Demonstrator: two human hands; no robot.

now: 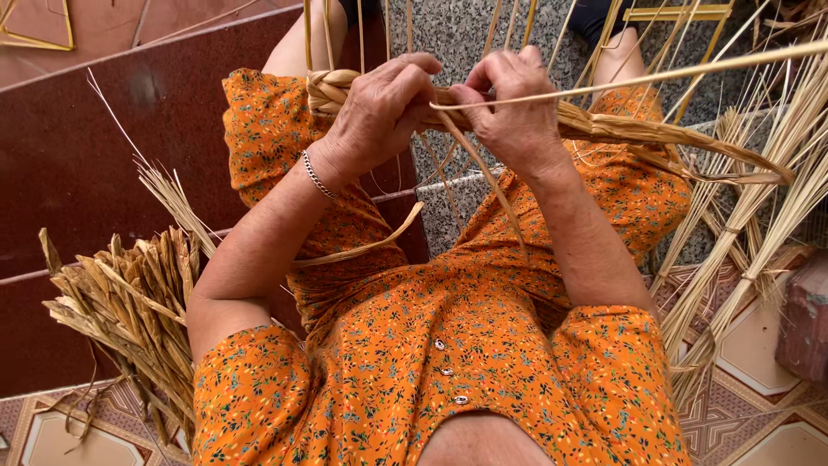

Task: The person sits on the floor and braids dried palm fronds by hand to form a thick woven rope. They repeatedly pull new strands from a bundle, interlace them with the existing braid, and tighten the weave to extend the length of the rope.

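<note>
1. The left hand, with a thin silver chain bracelet at its wrist, is curled over a thick braided rope of pale dried straw; its fingers are clenched on the braid just where the plaiting ends.
2. The right hand sits just beside the left, the two almost touching. Its fingers pinch loose flat tan straw strands that run out from the braid to the right, with one thin pale stalk crossing above them.
3. The braid is held up in front of the person's chest, above the knees, between both hands; a few free strands hang down from it over the lap.
4. The person wears an orange short-sleeved dress with a small flower print and white buttons.
5. At the left, a bundle of broad, dry brown-tan leaf strips lies on the floor near the left elbow, with finer pale stalks fanning up from it.
6. At the right, a sheaf of long pale straw stems leans across the scene, well apart from the left bundle.
7. The floor under the person is patterned tile in cream and reddish brown. Behind the left bundle rise dark maroon polished stone steps; ahead of the knees is a speckled grey granite surface.
8. A reddish brick-like block stands at the right edge.
</note>
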